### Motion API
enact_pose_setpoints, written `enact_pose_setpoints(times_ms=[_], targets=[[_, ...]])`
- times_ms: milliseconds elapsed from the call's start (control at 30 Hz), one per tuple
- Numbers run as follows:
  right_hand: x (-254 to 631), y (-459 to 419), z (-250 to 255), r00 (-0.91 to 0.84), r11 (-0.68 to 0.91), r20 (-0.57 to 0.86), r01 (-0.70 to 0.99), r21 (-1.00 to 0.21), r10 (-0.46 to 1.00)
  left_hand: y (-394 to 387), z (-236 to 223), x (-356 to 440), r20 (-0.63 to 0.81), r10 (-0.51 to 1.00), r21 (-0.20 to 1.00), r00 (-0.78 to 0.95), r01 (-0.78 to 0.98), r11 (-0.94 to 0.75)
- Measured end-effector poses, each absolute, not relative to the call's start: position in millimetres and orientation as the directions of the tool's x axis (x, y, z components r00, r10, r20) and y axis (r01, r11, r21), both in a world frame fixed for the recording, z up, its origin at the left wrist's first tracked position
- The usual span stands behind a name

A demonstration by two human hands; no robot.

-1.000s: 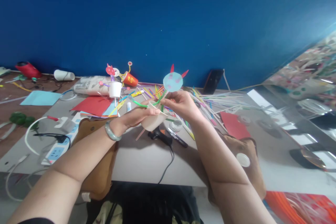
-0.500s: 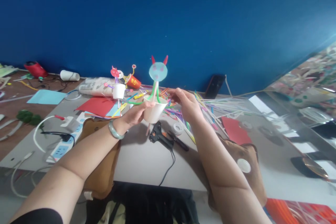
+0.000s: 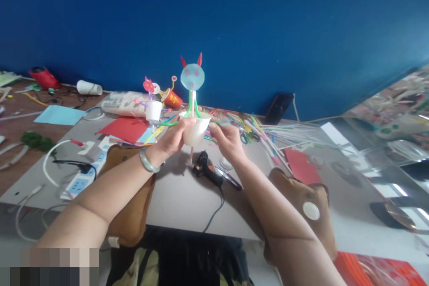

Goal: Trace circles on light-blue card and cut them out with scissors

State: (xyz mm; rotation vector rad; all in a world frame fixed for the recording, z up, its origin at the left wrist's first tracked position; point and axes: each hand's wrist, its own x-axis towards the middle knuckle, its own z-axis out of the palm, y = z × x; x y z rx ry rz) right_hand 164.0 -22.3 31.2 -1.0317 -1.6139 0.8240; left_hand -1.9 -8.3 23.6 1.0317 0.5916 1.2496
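Note:
My left hand (image 3: 172, 139) is closed around the left side of a white paper cup (image 3: 195, 133), holding it upright above the table. From the cup rises a pale straw (image 3: 192, 103) flanked by green stems, topped by a light-blue round face (image 3: 192, 77) with red horns. The straw's lower end sticks out below the cup. At the cup's right side, my right hand (image 3: 229, 143) has its thumb and fingers closed at the wall near the rim; some fingertips are hidden. Just above it a green arm ends in a pale disc (image 3: 224, 121).
Below the cup lie a black glue gun (image 3: 208, 172) and a pair of scissors (image 3: 231, 179). A smaller cup figure (image 3: 153, 110) stands left, near red paper (image 3: 125, 130). Loose straws (image 3: 264, 136) spread rightward. A power strip (image 3: 85, 174) lies on the left.
The cup figure has moved slightly left and up with my left hand. My right hand has come in from the right to the cup's side.

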Motion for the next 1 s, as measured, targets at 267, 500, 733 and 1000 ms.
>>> enact_pose_setpoints(times_ms=[267,500,733,1000], targets=[[158.4,-22.8,26.3,0.039,0.42,0.442,0.247,-0.873,0.896,-9.5,21.1,-1.2,0.155,0.956,0.891,0.248,-0.453,-0.027],[157.7,-25.1,27.5,0.071,0.415,0.446,0.263,-0.871,0.892,-10.5,25.3,-1.8,0.193,0.944,0.879,0.269,-0.475,-0.044],[158.2,-26.7,26.8,0.093,0.425,0.462,0.265,-0.865,0.882,-9.5,24.9,-2.4,0.216,0.917,0.882,0.335,-0.47,-0.036],[156.5,-27.0,27.2,0.125,0.421,0.462,0.256,-0.87,0.878,-8.7,24.5,-2.9,0.205,0.911,0.87,0.357,-0.492,-0.004]])
